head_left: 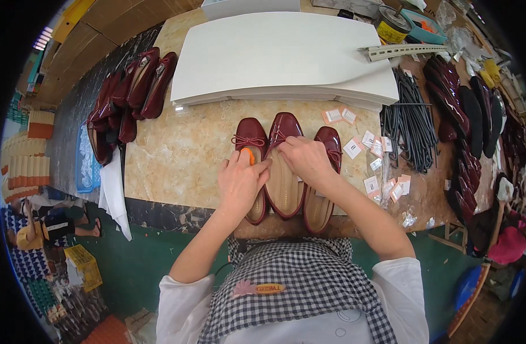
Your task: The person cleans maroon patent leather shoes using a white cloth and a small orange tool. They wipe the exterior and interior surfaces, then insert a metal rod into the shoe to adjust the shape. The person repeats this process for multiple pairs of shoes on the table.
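Note:
Three dark red patent flats with tan insoles lie side by side, toes away from me. The middle shoe point(286, 192) is between my hands. My left hand point(238, 180) rests over the left shoe point(253, 129), fingers curled around a small orange thing point(249, 155) whose kind I cannot make out; its index finger reaches toward the middle shoe. At the middle shoe's bow point(278, 137), my right hand point(305, 162) pinches with thumb and fingers. My right wrist crosses over the right shoe point(327, 140), which also has a bow.
Behind the shoes lies a thick stack of white sheets point(274, 57). More red shoes point(142, 86) stand at left. Paper tags point(352, 148), a bundle of black hooked rods point(411, 123) and further shoes point(446, 103) lie at right. A slotted strip point(400, 51) lies across the stack's corner.

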Motion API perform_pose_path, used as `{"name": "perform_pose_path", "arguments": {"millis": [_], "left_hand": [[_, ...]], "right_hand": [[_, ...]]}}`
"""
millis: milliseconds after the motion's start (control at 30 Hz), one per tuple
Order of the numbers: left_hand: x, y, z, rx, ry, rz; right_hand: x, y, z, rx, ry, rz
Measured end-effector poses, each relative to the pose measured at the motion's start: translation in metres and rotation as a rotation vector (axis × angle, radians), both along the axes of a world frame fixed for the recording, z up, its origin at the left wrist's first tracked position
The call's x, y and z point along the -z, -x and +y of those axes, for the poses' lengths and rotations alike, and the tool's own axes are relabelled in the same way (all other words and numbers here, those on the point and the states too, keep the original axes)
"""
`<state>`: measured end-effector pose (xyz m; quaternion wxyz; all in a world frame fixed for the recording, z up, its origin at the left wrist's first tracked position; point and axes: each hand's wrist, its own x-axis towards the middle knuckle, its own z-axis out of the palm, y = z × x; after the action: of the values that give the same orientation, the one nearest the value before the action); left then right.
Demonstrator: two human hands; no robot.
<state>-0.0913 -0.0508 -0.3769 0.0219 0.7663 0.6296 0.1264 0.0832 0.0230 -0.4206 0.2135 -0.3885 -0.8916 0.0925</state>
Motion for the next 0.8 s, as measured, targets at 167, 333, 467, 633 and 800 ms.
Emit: {"name": "perform_pose_path", "arguments": {"millis": [167, 333, 467, 633, 800], "left_hand": [[-0.002, -0.001, 0.002, 0.015, 0.001, 0.027], [0.002, 0.001, -0.001, 0.019, -0.023, 0.011], [0.010, 0.003, -0.006, 0.010, -0.092, -0.041], [0.009, 0.003, -0.005, 0.041, -0.123, -0.063], [0.009, 0.002, -0.005, 0.030, -0.123, -0.044]], "right_hand": [[-0.008, 0.001, 0.000, -0.066, -0.010, -0.039], [-0.004, -0.001, 0.001, -0.057, 0.024, 0.074], [-0.003, -0.002, 0.000, -0.036, -0.018, 0.042], [-0.006, 0.003, -0.006, -0.003, -0.043, -0.098], [-0.007, 0.003, -0.004, -0.001, -0.044, -0.062]]}}
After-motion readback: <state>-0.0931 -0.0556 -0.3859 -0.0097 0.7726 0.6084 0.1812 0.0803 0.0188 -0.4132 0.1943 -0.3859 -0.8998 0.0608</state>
